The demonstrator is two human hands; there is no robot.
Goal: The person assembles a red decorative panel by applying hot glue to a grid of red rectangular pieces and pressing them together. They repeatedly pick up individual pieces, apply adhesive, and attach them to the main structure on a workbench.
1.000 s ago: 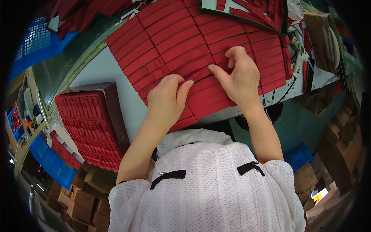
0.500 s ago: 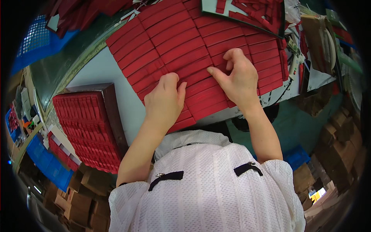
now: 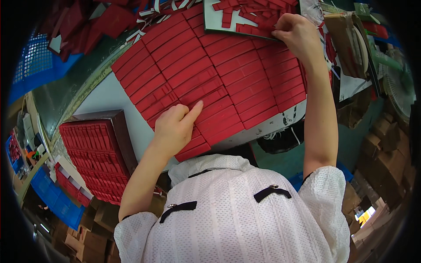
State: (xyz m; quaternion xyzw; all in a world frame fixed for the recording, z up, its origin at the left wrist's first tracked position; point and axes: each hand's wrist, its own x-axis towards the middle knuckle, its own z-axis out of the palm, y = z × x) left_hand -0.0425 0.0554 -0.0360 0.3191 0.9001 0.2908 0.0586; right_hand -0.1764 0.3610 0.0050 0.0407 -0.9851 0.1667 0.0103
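Rows of slim red box-like blocks [image 3: 245,74] lie packed side by side on the white tabletop. Over their near-left part rests my left hand [image 3: 175,129], thumb stretched out and the other fingers bent, touching the blocks, with nothing visible in it. Small red strips [image 3: 202,90] lie across some blocks just beyond its thumb. My right hand [image 3: 302,39] reaches to the near edge of a dark-rimmed tray [image 3: 215,25], which holds a loose pile of small red strips [image 3: 258,15]. Its thumb and forefinger are pinched together there; whatever is between them is hidden.
To the left stands a dark box [image 3: 125,140] packed with red pieces [image 3: 90,151]. Larger red pieces [image 3: 116,19] are heaped beside a blue basket [image 3: 39,55] at the far left. At right are a cardboard piece [image 3: 346,41] and a fan [image 3: 397,90]. Cartons [image 3: 381,162] sit lower right.
My right hand has left the blocks and moved up and right to the tray. My left hand stays on the blocks, its position in view slightly lower and further left.
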